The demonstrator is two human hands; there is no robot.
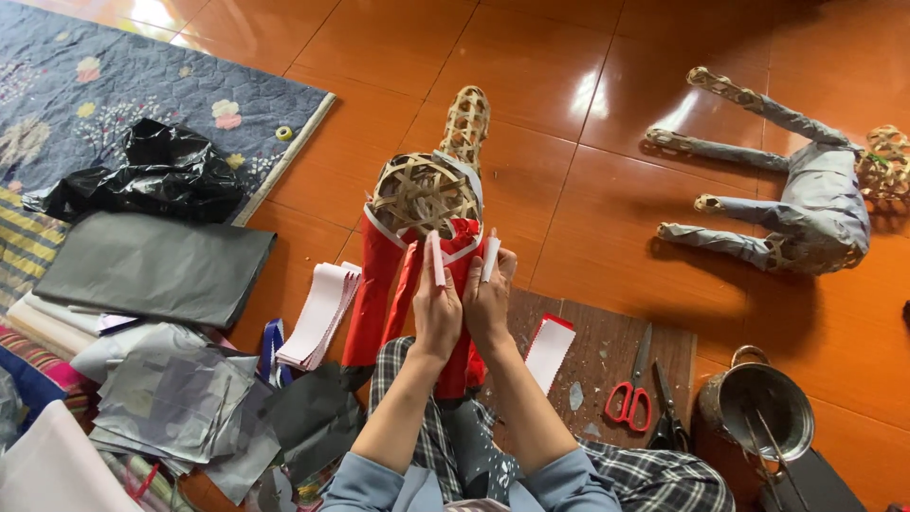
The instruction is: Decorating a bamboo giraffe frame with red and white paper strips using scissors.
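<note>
A woven bamboo frame (424,190), shaped like an animal figure, rests upright against my lap. Its lower part is covered in red paper (377,284) with a white paper edge. My left hand (436,308) and my right hand (488,294) press side by side on the red paper just below the bare bamboo. A narrow white paper strip (491,254) sticks up from my right hand's fingers, and a pinkish strip (435,258) lies under my left hand's fingers.
A grey-papered bamboo animal (806,204) lies on the orange tile floor at right. Red-handled scissors (633,384), black scissors (667,417) and a metal pot (758,408) sit on a board. Paper stacks (318,318), grey sheets (156,270), a black bag (156,171) and a rug (85,85) lie left.
</note>
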